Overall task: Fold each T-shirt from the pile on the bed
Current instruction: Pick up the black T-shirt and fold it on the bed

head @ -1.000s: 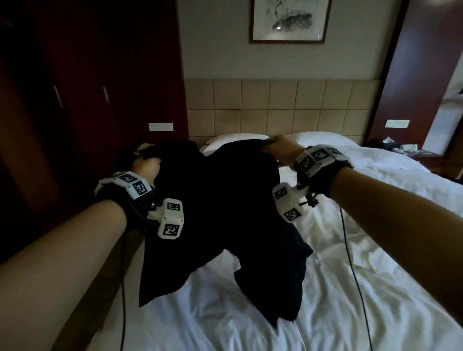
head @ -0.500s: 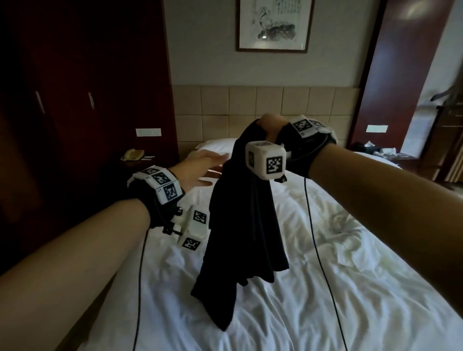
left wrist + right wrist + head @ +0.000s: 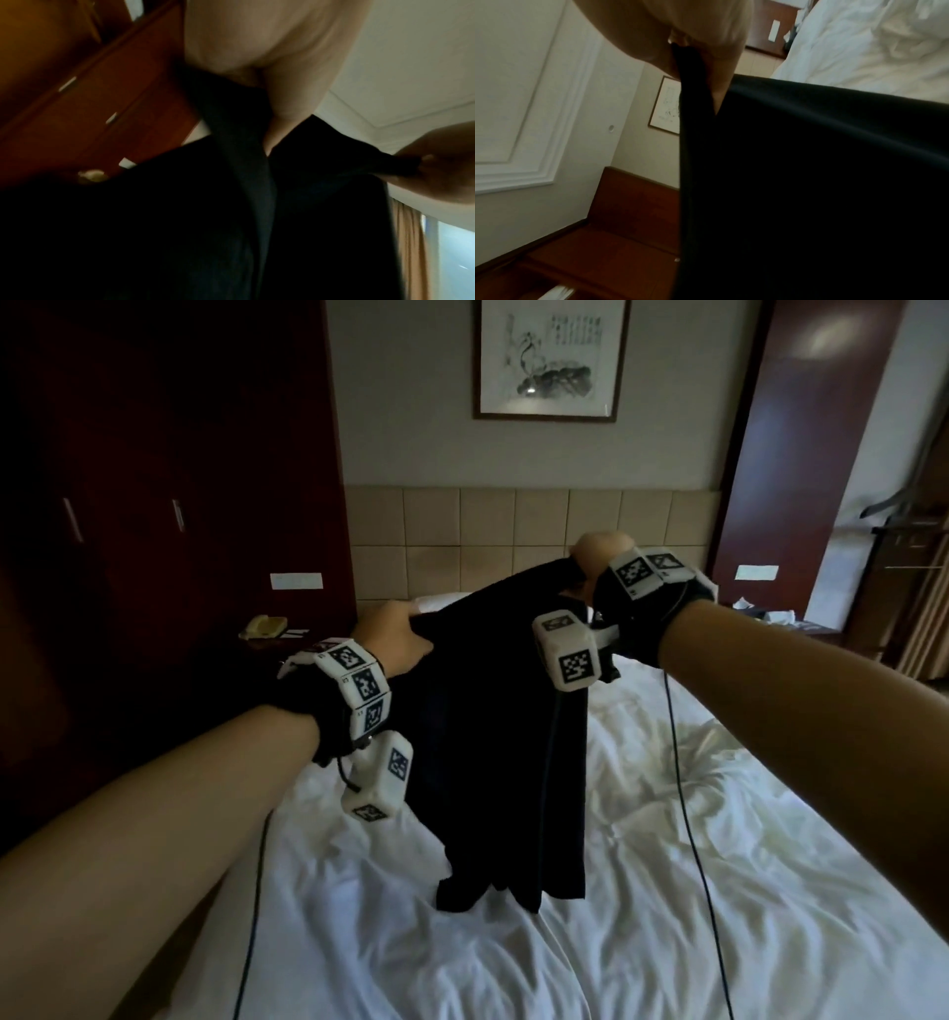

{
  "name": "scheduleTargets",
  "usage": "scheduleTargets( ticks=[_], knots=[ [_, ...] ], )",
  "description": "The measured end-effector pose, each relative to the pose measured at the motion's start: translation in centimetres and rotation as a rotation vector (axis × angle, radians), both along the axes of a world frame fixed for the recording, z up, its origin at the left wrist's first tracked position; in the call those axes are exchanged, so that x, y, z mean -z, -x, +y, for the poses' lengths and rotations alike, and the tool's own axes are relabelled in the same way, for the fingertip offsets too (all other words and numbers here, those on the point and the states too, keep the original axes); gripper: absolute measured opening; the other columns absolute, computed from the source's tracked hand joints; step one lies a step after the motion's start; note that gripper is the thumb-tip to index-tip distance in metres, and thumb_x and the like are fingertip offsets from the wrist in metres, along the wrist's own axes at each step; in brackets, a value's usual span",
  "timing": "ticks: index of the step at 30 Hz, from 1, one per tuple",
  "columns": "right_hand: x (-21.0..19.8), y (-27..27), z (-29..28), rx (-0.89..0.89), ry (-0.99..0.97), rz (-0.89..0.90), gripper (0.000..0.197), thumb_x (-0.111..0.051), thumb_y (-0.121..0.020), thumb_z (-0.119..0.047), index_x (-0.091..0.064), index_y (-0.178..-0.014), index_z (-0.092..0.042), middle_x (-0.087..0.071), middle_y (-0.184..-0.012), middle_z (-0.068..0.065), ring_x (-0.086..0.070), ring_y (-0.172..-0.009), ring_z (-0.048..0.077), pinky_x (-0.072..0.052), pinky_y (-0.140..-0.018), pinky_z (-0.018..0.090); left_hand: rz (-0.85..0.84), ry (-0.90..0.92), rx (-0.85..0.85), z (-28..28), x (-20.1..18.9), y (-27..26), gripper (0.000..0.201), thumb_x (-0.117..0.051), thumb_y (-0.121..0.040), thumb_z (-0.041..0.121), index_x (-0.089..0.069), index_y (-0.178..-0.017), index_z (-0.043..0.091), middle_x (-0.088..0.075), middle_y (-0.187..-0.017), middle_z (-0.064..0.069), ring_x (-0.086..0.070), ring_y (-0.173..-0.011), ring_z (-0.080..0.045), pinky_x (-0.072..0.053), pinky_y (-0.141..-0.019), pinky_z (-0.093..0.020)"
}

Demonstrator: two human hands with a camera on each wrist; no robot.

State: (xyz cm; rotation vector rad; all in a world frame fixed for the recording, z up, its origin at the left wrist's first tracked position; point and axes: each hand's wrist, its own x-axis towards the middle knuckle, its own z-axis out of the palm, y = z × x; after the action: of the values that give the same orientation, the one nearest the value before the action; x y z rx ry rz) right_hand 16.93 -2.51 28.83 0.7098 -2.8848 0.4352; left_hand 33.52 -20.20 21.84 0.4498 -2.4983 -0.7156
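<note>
A black T-shirt [image 3: 493,737] hangs in the air over the white bed [image 3: 667,891], held up by both hands along its top edge. My left hand [image 3: 393,636] grips the left end of that edge. My right hand [image 3: 598,552] pinches the right end, a little higher. The cloth droops in folds and its lower end touches the sheet. In the left wrist view the shirt [image 3: 231,223] fills the lower picture, with the left hand [image 3: 257,60] above it and the right hand [image 3: 437,162] pinching its far end. The right wrist view shows the shirt [image 3: 808,182] under the right hand [image 3: 693,40].
The bed's sheet is rumpled, with pillows [image 3: 441,600] at the tiled headboard [image 3: 513,531]. Dark wooden wardrobes [image 3: 154,505] stand at the left, with a telephone [image 3: 264,626] on the bedside table. Thin black cables [image 3: 688,788] trail over the sheet. A framed picture [image 3: 547,356] hangs above.
A second ago both hands held the shirt; then the left let go and the shirt hung bunched from the right hand alone. Now the left grips the top edge again, and the cloth spreads between the hands.
</note>
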Motion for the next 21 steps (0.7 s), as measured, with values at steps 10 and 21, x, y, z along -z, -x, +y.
scheduleTargets(
  ticks=[10, 21],
  knots=[
    [3.9, 4.4, 2.7, 0.044, 0.358, -0.142, 0.039, -0.048, -0.083, -0.052, -0.055, -0.087, -0.013, -0.049, -0.083, 0.004, -0.054, -0.091, 0.024, -0.052, -0.088, 0.042, 0.325, 0.070, -0.017, -1.8, -1.6, 0.0, 0.014, -0.054, -0.094, 0.013, -0.068, -0.097, 0.011, -0.067, -0.100, -0.005, -0.060, -0.096, -0.019, -0.040, -0.070, -0.022],
    [7.7, -7.3, -4.7, -0.438, 0.101, -0.418, 0.054, -0.068, -0.086, -0.024, -0.049, -0.133, -0.005, -0.056, -0.128, 0.009, -0.053, -0.115, 0.027, -0.042, -0.080, 0.031, 0.445, -0.165, 0.282, 1.5, -1.9, 1.1, 0.018, -0.049, -0.092, -0.002, -0.063, -0.092, 0.010, -0.063, -0.087, 0.003, -0.058, -0.082, -0.005, -0.043, -0.068, -0.004]
  ],
)
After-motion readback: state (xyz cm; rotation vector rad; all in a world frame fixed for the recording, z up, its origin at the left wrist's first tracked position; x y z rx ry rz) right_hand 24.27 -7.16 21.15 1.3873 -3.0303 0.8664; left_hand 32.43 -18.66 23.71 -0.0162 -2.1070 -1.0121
